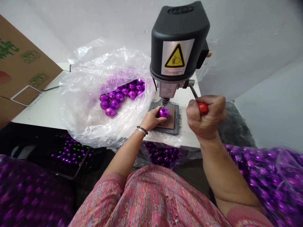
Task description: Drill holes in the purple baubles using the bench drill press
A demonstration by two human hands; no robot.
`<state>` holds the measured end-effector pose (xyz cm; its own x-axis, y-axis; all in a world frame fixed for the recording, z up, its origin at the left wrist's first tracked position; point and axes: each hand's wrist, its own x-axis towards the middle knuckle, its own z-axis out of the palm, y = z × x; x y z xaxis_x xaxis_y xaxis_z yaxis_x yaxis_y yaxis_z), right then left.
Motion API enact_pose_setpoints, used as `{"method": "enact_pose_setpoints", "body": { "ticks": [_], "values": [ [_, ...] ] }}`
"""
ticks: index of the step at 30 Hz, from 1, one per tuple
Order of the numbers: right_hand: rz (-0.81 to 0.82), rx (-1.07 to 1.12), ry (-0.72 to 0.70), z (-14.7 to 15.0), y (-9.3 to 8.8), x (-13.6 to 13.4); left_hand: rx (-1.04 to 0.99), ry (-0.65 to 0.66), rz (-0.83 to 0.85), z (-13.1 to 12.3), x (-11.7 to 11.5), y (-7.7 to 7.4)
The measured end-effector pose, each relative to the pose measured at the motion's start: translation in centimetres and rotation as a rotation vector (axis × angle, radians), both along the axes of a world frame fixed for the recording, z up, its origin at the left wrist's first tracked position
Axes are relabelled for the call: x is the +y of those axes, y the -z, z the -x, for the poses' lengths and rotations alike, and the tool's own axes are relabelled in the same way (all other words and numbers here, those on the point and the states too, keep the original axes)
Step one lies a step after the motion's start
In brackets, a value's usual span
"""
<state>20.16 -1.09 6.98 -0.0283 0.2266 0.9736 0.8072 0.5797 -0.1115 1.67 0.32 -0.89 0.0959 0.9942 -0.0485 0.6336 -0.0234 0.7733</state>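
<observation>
My left hand (151, 119) grips a shiny purple faceted ball (163, 112) between thumb and fingers. The ball sits over a brown board (169, 121) on the grey base (176, 126) of a small black drill press (180, 34). Right above the ball is the drill chuck (165, 101); whether the bit is inside the ball I cannot tell. My right hand (205, 116) is wrapped around the red knob (203, 108) of the press's feed lever (193, 91), to the right of the machine.
Left of the press, an open clear plastic bag (82, 116) holds several purple balls (115, 104). A cardboard box (26, 60) stands at far left. Large bags of purple balls (272, 176) bulge at lower right and lower left. Dark shavings lie around the base on the white table (187, 135).
</observation>
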Motion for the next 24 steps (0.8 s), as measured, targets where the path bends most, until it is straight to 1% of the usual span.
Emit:
{"method": "enact_pose_setpoints", "body": {
  "ticks": [9, 13, 17, 19, 20, 22, 24],
  "values": [
    [-0.005, -0.016, 0.018, 0.0, 0.9, 0.2, 0.006, 0.026, 0.012, 0.1, 0.1, 0.1],
    [-0.008, 0.039, -0.030, 0.2, 1.8, 0.3, 0.001, 0.018, -0.003, 0.2, 0.2, 0.2],
    [-0.013, 0.070, -0.073, 0.8, 2.4, 0.0, -0.050, 0.045, -0.007, 0.2, 0.2, 0.6],
    [-0.007, 0.114, -0.070, 1.2, 1.7, -0.1, -0.060, 0.035, -0.003, 0.2, 0.2, 0.7],
    [0.003, 0.145, -0.060, 1.3, 1.0, -0.1, -0.059, 0.018, 0.001, 0.1, 0.2, 0.7],
    [0.052, 0.202, -0.032, 1.4, -1.1, 0.2, -0.066, -0.010, 0.009, 0.0, 0.2, 0.8],
    [0.157, 0.253, -0.024, 1.3, -3.5, 0.8, -0.086, 0.010, -0.014, 0.1, -0.1, 0.9]
  ]
}}
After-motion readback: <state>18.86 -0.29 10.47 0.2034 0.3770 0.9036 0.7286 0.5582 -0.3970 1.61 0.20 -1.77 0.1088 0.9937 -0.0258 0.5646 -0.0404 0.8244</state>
